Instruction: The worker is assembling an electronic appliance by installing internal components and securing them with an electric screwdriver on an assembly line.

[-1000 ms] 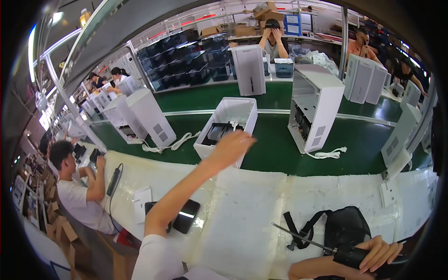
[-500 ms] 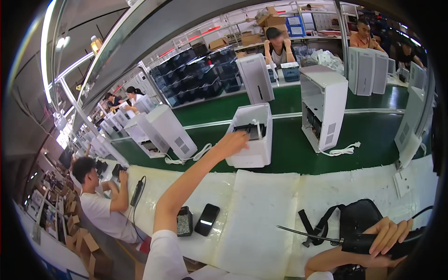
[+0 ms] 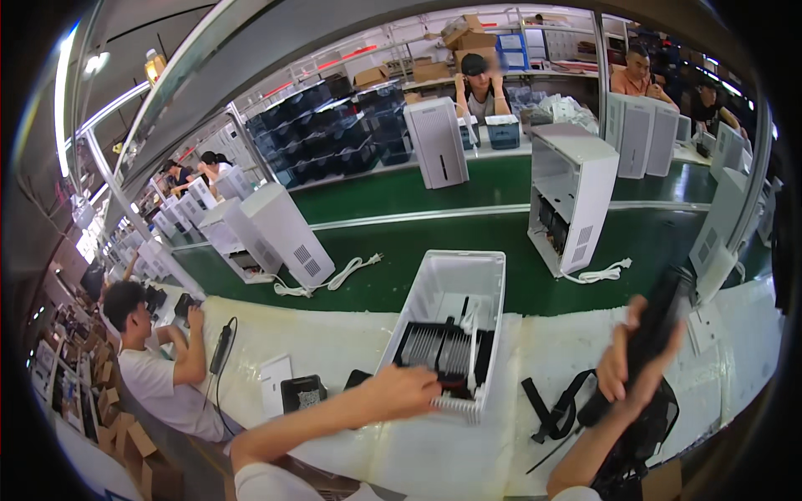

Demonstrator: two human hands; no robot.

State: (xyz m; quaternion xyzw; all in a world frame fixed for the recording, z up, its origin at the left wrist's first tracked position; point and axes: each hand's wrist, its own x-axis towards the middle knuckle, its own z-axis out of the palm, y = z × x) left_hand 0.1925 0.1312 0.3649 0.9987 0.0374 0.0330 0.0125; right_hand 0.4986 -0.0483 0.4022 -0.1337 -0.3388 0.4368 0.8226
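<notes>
A white plastic appliance housing [image 3: 484, 280] lies open side up on the covered bench in front of me. Inside sit a black-framed, grey-finned unit [image 3: 447, 355] and a white cable. My left hand [image 3: 405, 392] grips the near left edge of the housing, fingers curled over the rim. To the right, my right hand [image 3: 626, 363] is closed around a black electric screwdriver [image 3: 657, 317], slightly blurred. Its long thin bit [image 3: 551, 453] points down and to the left, apart from the housing.
A dark box of screws [image 3: 302, 394] stands left of my forearm, near a partly hidden phone [image 3: 357, 378]. A black strapped bag [image 3: 656, 422] lies at right. Beyond, a green conveyor [image 3: 368, 280] carries white housings [image 3: 576, 192] with cords. A co-worker [image 3: 159, 359] sits at left.
My left hand has drawn the housing from the conveyor onto the bench, toward me. My right hand has risen, turning the screwdriver upright with its bit downward.
</notes>
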